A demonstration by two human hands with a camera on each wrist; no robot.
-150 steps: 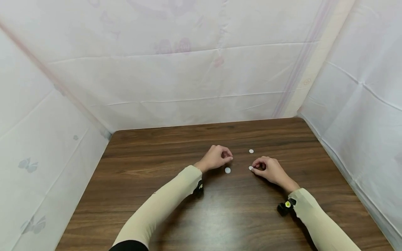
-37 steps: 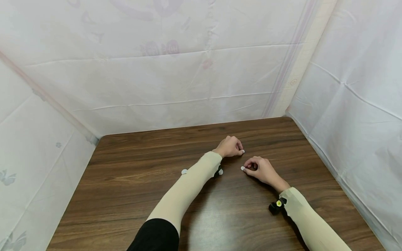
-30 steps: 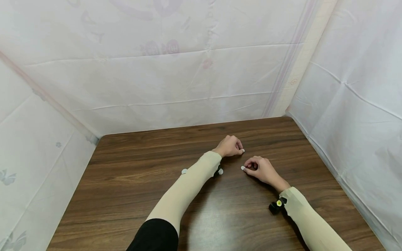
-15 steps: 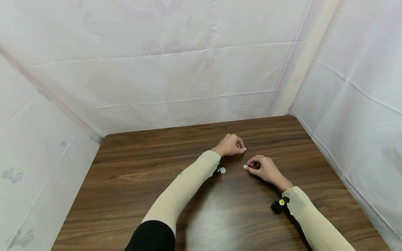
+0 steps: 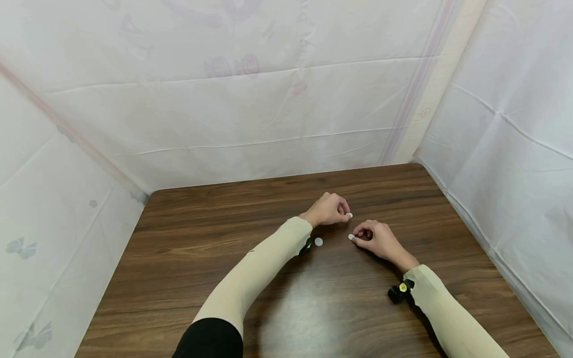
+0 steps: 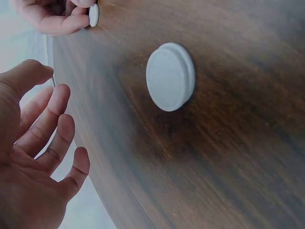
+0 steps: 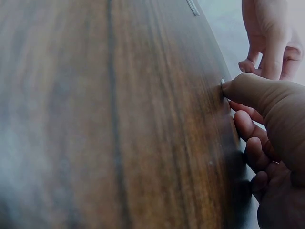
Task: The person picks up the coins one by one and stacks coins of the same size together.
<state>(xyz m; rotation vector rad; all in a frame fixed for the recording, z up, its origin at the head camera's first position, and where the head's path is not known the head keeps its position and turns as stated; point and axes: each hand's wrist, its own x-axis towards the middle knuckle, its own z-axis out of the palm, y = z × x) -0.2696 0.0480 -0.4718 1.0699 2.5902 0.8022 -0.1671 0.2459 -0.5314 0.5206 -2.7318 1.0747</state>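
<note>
My left hand [image 5: 329, 209] pinches a small white round disc [image 5: 349, 215] between thumb and fingertips, far side of the table. The left wrist view shows this disc [image 6: 53, 80] as a thin edge. To the right and nearer, my right hand [image 5: 380, 241] holds another white disc [image 5: 351, 237] at its left rim, close to the tabletop; its thumb covers most of this disc [image 7: 222, 82] in the right wrist view. Below the left wrist lies a pair of stacked white discs [image 6: 167, 78], the upper one slightly offset; the head view shows this stack [image 5: 319, 241] as one circle.
Everything is on a brown wood-grain table [image 5: 179, 278]. White printed sheets [image 5: 201, 114] hang behind and on both sides. Black wrist cameras [image 5: 396, 294] sit under the forearms. The left sleeve [image 5: 255, 271] crosses the middle of the table.
Five seconds ago my left hand was empty above the stack; it has reached farther right and taken the far disc. The right hand keeps its disc. A disc seen left of the sleeve is now hidden.
</note>
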